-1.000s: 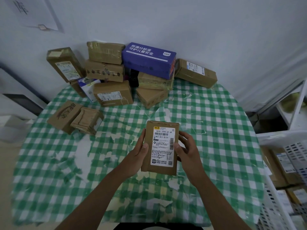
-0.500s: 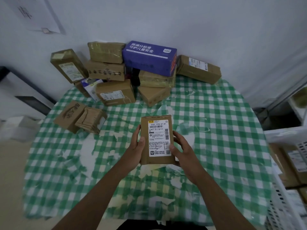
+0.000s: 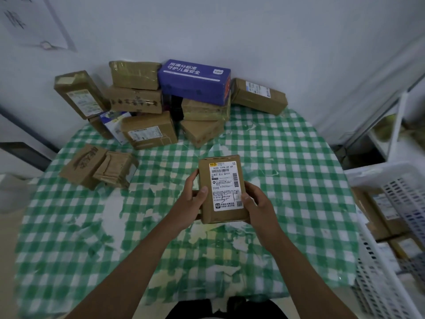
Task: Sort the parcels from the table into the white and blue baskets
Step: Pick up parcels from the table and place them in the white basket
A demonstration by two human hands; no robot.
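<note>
Head view: round table under worn green-and-white checked cloth (image 3: 287,157) against white wall (image 3: 253,31); white slatted plastic basket (image 3: 377,261) at right, holding parcels. Both forearms extended over table centre. Left hand (image 3: 190,203) and right hand (image 3: 259,206) gripping, label up, 1 small brown cardboard parcel (image 3: 222,187) with white barcode label.

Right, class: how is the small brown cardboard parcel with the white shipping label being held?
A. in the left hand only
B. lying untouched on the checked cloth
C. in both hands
C: the left hand and right hand grip opposite sides of the small brown cardboard parcel, label facing up.
</note>
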